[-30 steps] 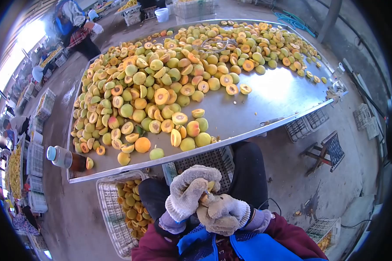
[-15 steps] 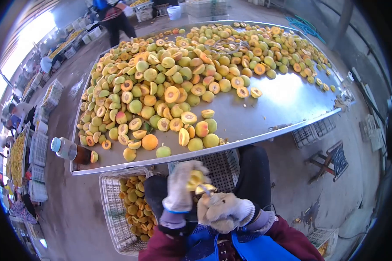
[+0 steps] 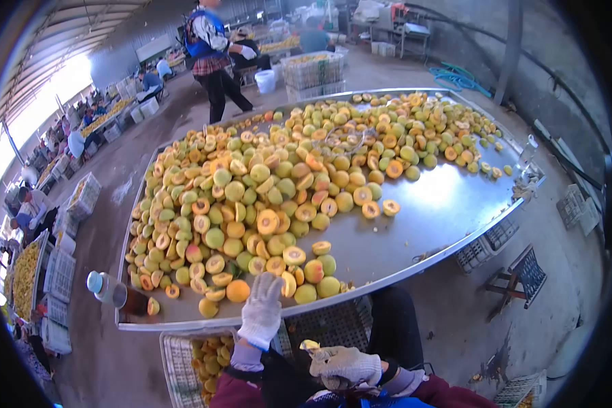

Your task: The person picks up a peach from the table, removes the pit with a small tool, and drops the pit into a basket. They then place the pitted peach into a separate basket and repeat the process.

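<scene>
My left hand [image 3: 262, 309], in a pale work glove, reaches over the table's near edge with its fingers stretched out on the front of a peach pile [image 3: 251, 204]. Whole and halved yellow-green peaches make up the pile, some showing pits; any fruit beneath the palm is hidden. Lower down, near my lap, my gloved right hand [image 3: 347, 367] is closed around a small tool [image 3: 311, 345] with a yellowish, shiny end poking out on the left. Its handle is concealed by the fingers.
The metal table [image 3: 428, 224] has a raised rim. A bottle of brown liquid [image 3: 119, 294] stands at its left corner. Below are a crate of peach halves [image 3: 211, 360] and a dark-looking crate [image 3: 330, 326]. A folding stool [image 3: 520, 279] is at right; a person [image 3: 214, 54] is beyond the table.
My left hand has left the right hand and the peach piece it held, and moved forward onto the pile. My right hand stays low with the tool. The view has tilted up.
</scene>
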`<state>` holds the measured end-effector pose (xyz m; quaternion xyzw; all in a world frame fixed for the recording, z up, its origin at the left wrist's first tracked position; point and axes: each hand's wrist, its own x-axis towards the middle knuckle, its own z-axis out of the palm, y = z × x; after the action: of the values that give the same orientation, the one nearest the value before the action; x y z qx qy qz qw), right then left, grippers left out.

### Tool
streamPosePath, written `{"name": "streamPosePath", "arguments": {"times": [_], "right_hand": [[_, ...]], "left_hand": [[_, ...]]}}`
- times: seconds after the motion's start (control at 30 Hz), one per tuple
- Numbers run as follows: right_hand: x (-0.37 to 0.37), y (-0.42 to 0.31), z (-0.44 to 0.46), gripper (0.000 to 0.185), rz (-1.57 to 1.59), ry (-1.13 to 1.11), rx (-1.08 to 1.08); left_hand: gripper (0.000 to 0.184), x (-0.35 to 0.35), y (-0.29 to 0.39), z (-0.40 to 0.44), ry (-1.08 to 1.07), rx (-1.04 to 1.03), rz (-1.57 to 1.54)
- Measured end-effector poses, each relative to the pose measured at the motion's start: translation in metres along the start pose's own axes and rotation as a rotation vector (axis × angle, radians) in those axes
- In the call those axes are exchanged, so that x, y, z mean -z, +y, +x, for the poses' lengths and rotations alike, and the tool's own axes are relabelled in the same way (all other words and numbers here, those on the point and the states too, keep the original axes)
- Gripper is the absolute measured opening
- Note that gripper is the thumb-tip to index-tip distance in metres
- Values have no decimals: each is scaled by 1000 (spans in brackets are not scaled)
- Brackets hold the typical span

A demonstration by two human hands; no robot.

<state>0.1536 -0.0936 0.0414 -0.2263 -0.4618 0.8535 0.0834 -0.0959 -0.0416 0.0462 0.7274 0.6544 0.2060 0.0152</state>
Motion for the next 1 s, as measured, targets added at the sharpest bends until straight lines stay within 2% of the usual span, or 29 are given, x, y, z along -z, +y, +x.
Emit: {"name": "streamPosePath", "arguments": {"times": [0.03,0.1,0.13,0.17,0.23,0.27,0.33,0.37,0.43,0.47,0.5,0.57,0.6,0.67,0.7,0.77,0.8,0.83,0.87,0.9,0.97,1.0], "right_hand": [[-15,-27,-1,16,-19,165,-70],[-6,-11,-4,15,-154,197,72],[24,14,-5,20,-313,34,-28],[28,11,-8,16,-897,49,513],[19,-6,-10,10,32,260,-252],[18,-6,-12,10,28,266,-242],[17,-1,-17,21,-439,332,261],[12,-6,-16,21,-441,335,267],[1,-17,-9,16,18,322,64],[2,-4,3,14,-350,316,449],[0,-5,1,14,-347,316,453],[-24,-50,-15,10,-79,308,-16],[-19,-41,-13,10,-77,316,-8],[-11,-27,-8,14,-546,281,154],[-8,-24,-8,14,-545,293,159],[-22,-61,-13,16,-144,392,-440],[-31,-77,-14,16,-136,400,-437],[-40,-92,-15,21,-374,449,-418],[-45,-99,-17,26,-613,502,-400],[-24,-59,-1,33,-802,465,-299],[-16,-22,16,20,-768,473,219],[-10,-12,21,27,-731,463,230]], "left_hand": [[56,-19,-5,18,-93,-30,137],[54,-39,-15,39,-233,-147,165],[42,-40,-15,49,-361,-90,57],[42,-28,-6,58,-346,-106,58],[45,-4,11,64,-563,246,136],[45,-8,5,63,-556,237,138],[55,-22,-16,46,-518,283,70],[55,-22,-18,43,-514,278,72],[55,-21,-20,33,-476,272,-49],[57,-27,-26,31,-471,271,-60],[57,-29,-29,29,-472,269,-56],[52,-32,-33,26,-397,255,-113],[52,-42,-38,21,-398,243,-112],[42,-44,-32,17,-86,550,-605],[42,-44,-31,15,-91,538,-606],[34,21,23,11,39,705,-1431],[34,26,33,6,49,581,-1478],[34,28,47,0,29,572,-1483],[34,28,61,-5,41,395,-1366],[35,28,73,-6,53,211,-1250],[40,27,87,-13,147,-34,-548],[45,28,90,-15,189,20,-519]]}}
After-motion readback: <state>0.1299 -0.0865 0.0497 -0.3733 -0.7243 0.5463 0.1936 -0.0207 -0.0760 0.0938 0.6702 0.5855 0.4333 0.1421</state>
